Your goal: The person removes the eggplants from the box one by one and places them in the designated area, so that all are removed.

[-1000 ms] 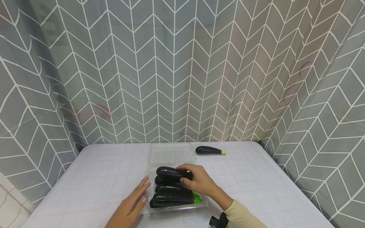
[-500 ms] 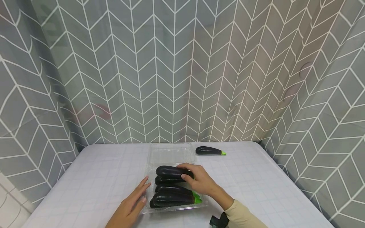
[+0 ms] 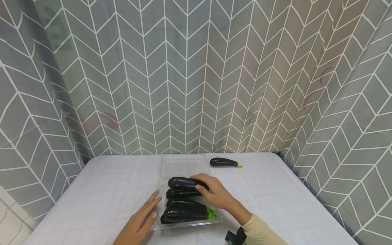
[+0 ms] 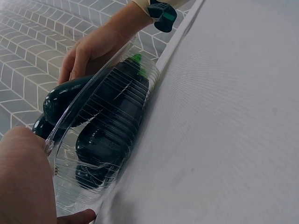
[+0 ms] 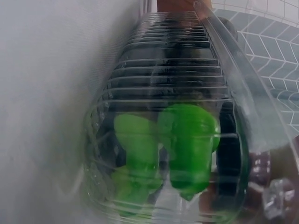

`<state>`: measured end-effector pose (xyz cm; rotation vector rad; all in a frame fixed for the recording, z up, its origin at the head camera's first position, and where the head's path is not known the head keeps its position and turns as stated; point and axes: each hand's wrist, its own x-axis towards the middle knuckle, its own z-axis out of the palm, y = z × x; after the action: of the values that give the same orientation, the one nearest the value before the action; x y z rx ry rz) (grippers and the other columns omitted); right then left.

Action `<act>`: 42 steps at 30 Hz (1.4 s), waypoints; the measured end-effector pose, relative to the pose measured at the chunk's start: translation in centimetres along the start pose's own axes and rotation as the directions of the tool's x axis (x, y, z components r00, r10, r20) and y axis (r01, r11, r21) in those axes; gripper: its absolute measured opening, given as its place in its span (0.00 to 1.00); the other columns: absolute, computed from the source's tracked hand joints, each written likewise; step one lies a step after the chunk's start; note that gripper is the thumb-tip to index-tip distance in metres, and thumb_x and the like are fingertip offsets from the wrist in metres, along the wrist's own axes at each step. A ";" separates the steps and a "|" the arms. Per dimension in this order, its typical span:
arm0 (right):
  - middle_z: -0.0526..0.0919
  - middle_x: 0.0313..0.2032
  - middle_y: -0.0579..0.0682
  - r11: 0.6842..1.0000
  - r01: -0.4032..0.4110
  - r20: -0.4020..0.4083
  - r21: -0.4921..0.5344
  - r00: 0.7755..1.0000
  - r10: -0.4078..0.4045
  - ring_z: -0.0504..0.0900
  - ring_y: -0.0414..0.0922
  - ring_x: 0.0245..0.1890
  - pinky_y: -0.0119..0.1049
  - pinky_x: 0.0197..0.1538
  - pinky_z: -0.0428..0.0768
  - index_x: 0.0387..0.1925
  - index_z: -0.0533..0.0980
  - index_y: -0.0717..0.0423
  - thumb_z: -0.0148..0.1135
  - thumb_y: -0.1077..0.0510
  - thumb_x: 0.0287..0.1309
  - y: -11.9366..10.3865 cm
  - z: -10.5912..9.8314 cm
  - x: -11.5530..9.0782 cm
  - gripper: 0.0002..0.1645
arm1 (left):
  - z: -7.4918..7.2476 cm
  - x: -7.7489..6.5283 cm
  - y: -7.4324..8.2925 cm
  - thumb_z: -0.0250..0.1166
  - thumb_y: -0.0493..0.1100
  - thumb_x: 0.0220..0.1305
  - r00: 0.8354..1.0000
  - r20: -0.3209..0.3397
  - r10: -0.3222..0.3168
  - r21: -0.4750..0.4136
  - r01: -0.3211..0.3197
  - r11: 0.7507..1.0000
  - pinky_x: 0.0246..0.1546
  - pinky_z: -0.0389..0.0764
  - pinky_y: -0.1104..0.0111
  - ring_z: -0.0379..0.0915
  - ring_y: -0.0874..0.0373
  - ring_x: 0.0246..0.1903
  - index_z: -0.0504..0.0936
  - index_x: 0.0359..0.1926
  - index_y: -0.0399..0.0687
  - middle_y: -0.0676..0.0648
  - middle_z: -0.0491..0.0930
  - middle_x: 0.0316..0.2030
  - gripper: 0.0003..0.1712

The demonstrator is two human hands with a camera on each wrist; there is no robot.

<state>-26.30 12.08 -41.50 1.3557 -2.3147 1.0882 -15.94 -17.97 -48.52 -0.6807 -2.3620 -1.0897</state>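
A clear plastic clamshell box (image 3: 186, 224) lies open on the table, with several dark purple eggplants (image 3: 187, 214) side by side in it. My right hand (image 3: 216, 191) grips the stem-end half of the upper eggplant (image 3: 180, 183) at the box's far side, hiding its stem. Straight fingers of my left hand (image 3: 140, 217) rest along the box's left edge. In the left wrist view, the box's ribbed wall (image 4: 112, 116) stands between that hand and the eggplants. Green eggplant stems (image 5: 189, 144) show through the plastic in the right wrist view.
Behind the box lies its clear lid (image 3: 183, 167), flat and joined to it. Another eggplant (image 3: 223, 162) with a green stem lies right of the lid. A white cloth covers the table (image 3: 275, 197); grey patterned curtains (image 3: 183, 85) stand behind and at both sides.
My right hand has shifted the upper eggplant slightly away from me, so more of the eggplant beside it shows. The left hand has stayed in place.
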 end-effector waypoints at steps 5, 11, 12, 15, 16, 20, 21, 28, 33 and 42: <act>0.83 0.56 0.53 1.000 0.005 -0.007 0.004 1.000 -0.005 0.82 0.47 0.56 0.45 0.56 0.81 0.63 0.76 0.64 0.56 0.64 0.76 0.3 -0.1 0.0 0.18 | 0.0 -0.1 0.0 0.61 0.34 0.75 1.000 0.001 0.026 -0.005 -0.026 1.000 0.65 0.56 0.81 0.60 0.57 0.73 0.73 0.74 0.46 0.48 0.61 0.78 0.28; 0.84 0.56 0.54 1.000 0.013 -0.013 -0.004 1.000 -0.013 0.83 0.47 0.52 0.45 0.54 0.82 0.63 0.76 0.66 0.56 0.65 0.76 0.4 -0.5 0.1 0.18 | -0.1 0.0 -0.1 0.59 0.34 0.76 0.999 0.015 0.046 -0.004 -0.046 0.999 0.67 0.53 0.81 0.57 0.58 0.74 0.71 0.74 0.44 0.46 0.60 0.78 0.28; 0.84 0.56 0.54 1.000 0.012 -0.015 -0.006 1.000 -0.012 0.84 0.47 0.52 0.45 0.54 0.82 0.63 0.76 0.66 0.56 0.65 0.75 0.4 -0.6 0.1 0.18 | -0.1 0.1 -0.1 0.59 0.34 0.76 0.999 0.017 0.042 -0.005 -0.042 0.999 0.67 0.53 0.81 0.57 0.59 0.74 0.71 0.74 0.43 0.46 0.60 0.78 0.28; 0.84 0.56 0.54 1.000 0.001 -0.015 -0.013 1.000 -0.001 0.84 0.47 0.52 0.45 0.54 0.82 0.63 0.76 0.66 0.56 0.66 0.75 0.4 -0.8 0.1 0.19 | -0.1 0.1 0.0 0.60 0.35 0.76 1.000 0.015 0.022 -0.004 -0.022 1.000 0.66 0.53 0.81 0.56 0.59 0.74 0.71 0.74 0.44 0.47 0.60 0.78 0.28; 0.84 0.56 0.54 1.000 -0.002 -0.014 -0.018 1.000 0.002 0.84 0.47 0.53 0.45 0.54 0.82 0.63 0.76 0.66 0.56 0.66 0.75 0.4 -0.9 0.2 0.19 | -0.1 0.1 0.1 0.60 0.35 0.76 1.000 0.013 0.015 -0.004 -0.015 1.000 0.66 0.53 0.81 0.56 0.58 0.74 0.72 0.74 0.44 0.48 0.60 0.78 0.28; 0.83 0.56 0.55 1.000 -0.005 -0.014 -0.026 1.000 0.005 0.83 0.47 0.54 0.45 0.54 0.82 0.63 0.76 0.67 0.57 0.67 0.74 0.5 -1.1 0.2 0.19 | -0.1 0.1 0.3 0.61 0.35 0.76 1.000 0.006 -0.006 -0.008 0.006 1.000 0.66 0.53 0.81 0.56 0.60 0.74 0.73 0.74 0.46 0.50 0.60 0.78 0.28; 0.84 0.56 0.55 1.000 -0.004 -0.017 -0.029 1.000 0.003 0.83 0.47 0.53 0.45 0.53 0.82 0.63 0.76 0.67 0.57 0.67 0.74 0.5 -1.2 0.2 0.19 | -0.1 0.1 0.3 0.61 0.35 0.75 1.000 0.006 -0.001 -0.010 0.001 1.000 0.66 0.53 0.81 0.56 0.60 0.74 0.73 0.74 0.46 0.49 0.60 0.78 0.28; 0.84 0.57 0.54 0.999 -0.011 -0.042 -0.036 0.999 0.010 0.83 0.49 0.55 0.46 0.54 0.82 0.63 0.76 0.65 0.57 0.66 0.75 0.6 -1.7 0.1 0.19 | 0.0 0.0 0.1 0.60 0.33 0.75 1.000 0.001 0.027 -0.018 -0.027 0.999 0.67 0.52 0.81 0.56 0.60 0.75 0.72 0.74 0.46 0.47 0.60 0.78 0.29; 0.84 0.57 0.55 0.999 -0.015 -0.044 -0.037 0.999 0.013 0.83 0.49 0.55 0.46 0.54 0.82 0.63 0.77 0.65 0.57 0.65 0.75 0.7 -1.9 0.1 0.19 | 0.0 0.0 -0.1 0.60 0.35 0.76 1.000 0.015 -0.018 -0.022 0.018 1.000 0.66 0.52 0.81 0.56 0.60 0.74 0.73 0.73 0.42 0.50 0.60 0.78 0.27; 0.84 0.56 0.54 0.998 -0.025 -0.058 -0.055 0.998 0.022 0.83 0.49 0.56 0.48 0.56 0.81 0.63 0.77 0.64 0.58 0.66 0.74 0.8 -2.5 0.1 0.19 | 0.0 0.0 0.0 0.60 0.35 0.76 0.999 0.021 -0.031 -0.023 0.032 0.999 0.66 0.53 0.80 0.56 0.60 0.74 0.73 0.73 0.44 0.50 0.60 0.78 0.27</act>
<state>-27.44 13.98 -40.11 1.2632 -2.3074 1.0476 -15.98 -18.01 -48.51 -0.6682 -2.3885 -1.1307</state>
